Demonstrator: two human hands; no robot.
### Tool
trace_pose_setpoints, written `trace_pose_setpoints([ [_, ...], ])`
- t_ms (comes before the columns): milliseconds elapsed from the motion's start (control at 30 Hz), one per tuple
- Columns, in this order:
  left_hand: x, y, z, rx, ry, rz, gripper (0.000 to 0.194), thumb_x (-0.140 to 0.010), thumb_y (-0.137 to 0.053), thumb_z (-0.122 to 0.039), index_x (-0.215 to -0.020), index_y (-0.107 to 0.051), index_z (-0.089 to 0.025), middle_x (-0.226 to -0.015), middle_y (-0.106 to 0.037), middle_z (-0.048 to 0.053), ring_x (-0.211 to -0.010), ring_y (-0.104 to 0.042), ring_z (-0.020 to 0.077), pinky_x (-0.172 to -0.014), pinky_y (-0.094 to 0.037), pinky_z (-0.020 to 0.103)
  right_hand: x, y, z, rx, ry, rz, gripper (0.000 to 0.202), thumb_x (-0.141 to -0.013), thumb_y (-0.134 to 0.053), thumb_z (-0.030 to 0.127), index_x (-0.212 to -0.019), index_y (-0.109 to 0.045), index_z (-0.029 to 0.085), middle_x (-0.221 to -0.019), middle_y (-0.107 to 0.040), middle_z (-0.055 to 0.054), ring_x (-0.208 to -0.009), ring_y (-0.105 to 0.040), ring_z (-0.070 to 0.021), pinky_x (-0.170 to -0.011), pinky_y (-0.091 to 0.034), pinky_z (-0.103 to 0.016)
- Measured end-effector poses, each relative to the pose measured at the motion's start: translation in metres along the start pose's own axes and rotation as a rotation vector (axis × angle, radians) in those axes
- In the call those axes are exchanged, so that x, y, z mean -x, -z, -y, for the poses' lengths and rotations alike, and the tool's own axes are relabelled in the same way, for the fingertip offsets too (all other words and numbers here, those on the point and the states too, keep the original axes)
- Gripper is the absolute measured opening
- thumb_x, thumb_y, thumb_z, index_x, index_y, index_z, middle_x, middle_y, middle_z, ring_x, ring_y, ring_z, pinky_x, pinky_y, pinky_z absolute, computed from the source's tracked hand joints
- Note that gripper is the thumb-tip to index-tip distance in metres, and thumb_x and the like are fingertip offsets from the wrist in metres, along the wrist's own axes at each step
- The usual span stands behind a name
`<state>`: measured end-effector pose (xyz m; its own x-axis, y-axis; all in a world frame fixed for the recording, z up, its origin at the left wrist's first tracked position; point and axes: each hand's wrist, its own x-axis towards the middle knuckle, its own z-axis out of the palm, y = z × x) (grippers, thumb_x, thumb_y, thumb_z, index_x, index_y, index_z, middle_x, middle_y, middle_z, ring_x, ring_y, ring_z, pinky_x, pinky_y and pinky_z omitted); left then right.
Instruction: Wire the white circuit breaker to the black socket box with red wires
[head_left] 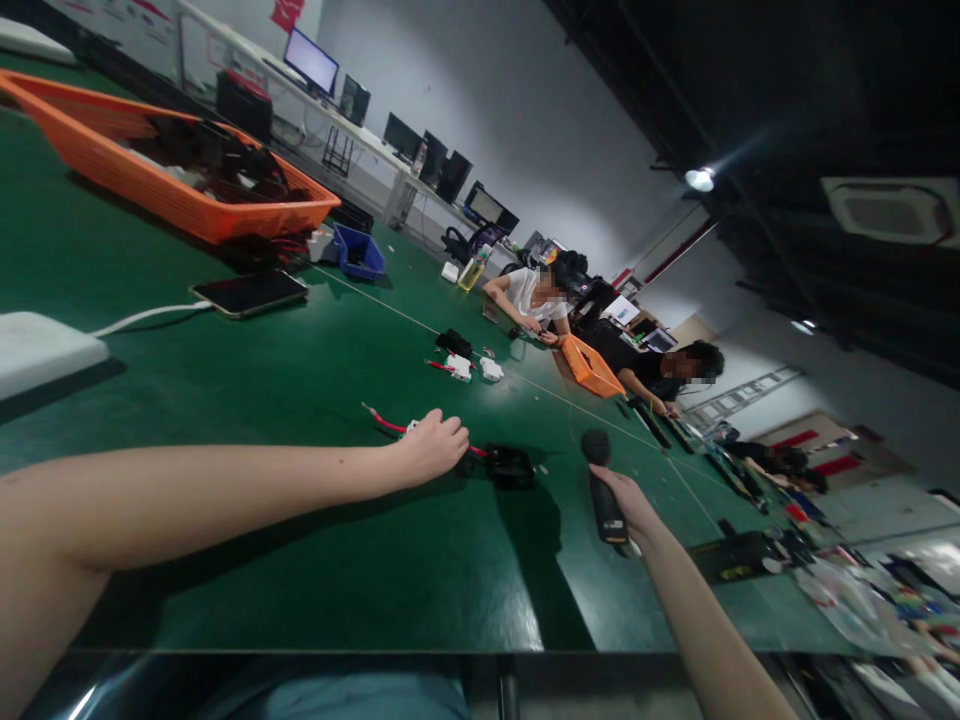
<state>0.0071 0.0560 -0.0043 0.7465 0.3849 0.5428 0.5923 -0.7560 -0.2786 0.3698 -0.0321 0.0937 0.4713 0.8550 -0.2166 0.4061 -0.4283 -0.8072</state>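
Note:
My left hand (435, 445) is closed over a white part with a red wire (388, 424), whose bare end sticks out on the left. On the other side of the fingers, the red wire runs to a black square housing (511, 466) on the green table. My right hand (628, 500) grips a black handheld tool (606, 505) with a rounded dark head, held upright, slightly tilted, to the right of the housing. Beyond my left hand lie a white connector with a red lead (458, 367), another white piece (491, 370) and a black part (454, 343).
An orange basket (247, 220) of dark parts stands at the far left beside a blue bin (360, 252). A phone (251, 293) is cabled to a white box (45, 350). Several people sit across the table, near a smaller orange basket (591, 368). A black box (731, 557) lies right.

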Motion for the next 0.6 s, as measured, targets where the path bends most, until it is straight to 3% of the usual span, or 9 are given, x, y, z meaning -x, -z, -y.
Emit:
trace_pose_setpoints([
  [133, 0.0, 0.001, 0.0, 0.003, -0.008, 0.024, 0.01, -0.091, -0.057, -0.014, -0.087, -0.065, -0.013, -0.082, -0.06, 0.009, -0.079, -0.051, 0.0232, -0.059, -0.022, 0.034, 0.046, 0.008, 0.042, -0.215, 0.066, 0.065, 0.04, -0.082, -0.061, 0.055, -0.097, -0.064, 0.018, -0.086, -0.067, -0.006, -0.07, -0.064, -0.0157, -0.063, -0.056, -0.024],
  [267, 0.0, 0.005, 0.0, -0.008, -0.027, 0.049, 0.009, -0.09, -0.057, -0.012, -0.089, -0.066, -0.013, -0.083, -0.06, 0.01, -0.08, -0.051, 0.0237, -0.06, -0.023, 0.034, 0.101, 0.003, 0.088, -0.46, 0.065, 0.309, 0.048, -0.09, -0.045, 0.059, -0.099, -0.064, 0.016, -0.081, -0.059, -0.007, -0.065, -0.059, -0.0168, -0.057, -0.056, -0.025],
  [333, 0.0, 0.008, 0.0, -0.017, -0.029, 0.059, 0.009, -0.09, -0.058, -0.013, -0.091, -0.066, -0.013, -0.084, -0.06, 0.01, -0.08, -0.05, 0.0237, -0.06, -0.023, 0.035, 0.123, -0.004, 0.102, -0.554, 0.028, 0.395, 0.047, -0.087, -0.048, 0.057, -0.098, -0.064, 0.015, -0.076, -0.055, -0.005, -0.061, -0.055, -0.0148, -0.055, -0.055, -0.023],
  [433, 0.001, 0.01, -0.001, -0.029, -0.027, 0.072, 0.01, -0.091, -0.057, -0.015, -0.092, -0.067, -0.014, -0.083, -0.059, 0.01, -0.081, -0.051, 0.024, -0.061, -0.024, 0.035, 0.142, -0.017, 0.107, -0.621, -0.021, 0.469, 0.04, -0.084, -0.055, 0.051, -0.097, -0.065, 0.014, -0.075, -0.056, -0.005, -0.059, -0.055, -0.0143, -0.053, -0.056, -0.022],
  [600, 0.0, 0.009, -0.001, -0.035, -0.012, 0.09, 0.013, -0.091, -0.054, -0.015, -0.092, -0.067, -0.014, -0.082, -0.058, 0.01, -0.08, -0.05, 0.0242, -0.06, -0.024, 0.035, 0.139, -0.035, 0.096, -0.632, -0.053, 0.411, 0.03, -0.084, -0.063, 0.039, -0.102, -0.067, 0.016, -0.092, -0.067, -0.009, -0.072, -0.064, -0.0157, -0.058, -0.059, -0.022],
])
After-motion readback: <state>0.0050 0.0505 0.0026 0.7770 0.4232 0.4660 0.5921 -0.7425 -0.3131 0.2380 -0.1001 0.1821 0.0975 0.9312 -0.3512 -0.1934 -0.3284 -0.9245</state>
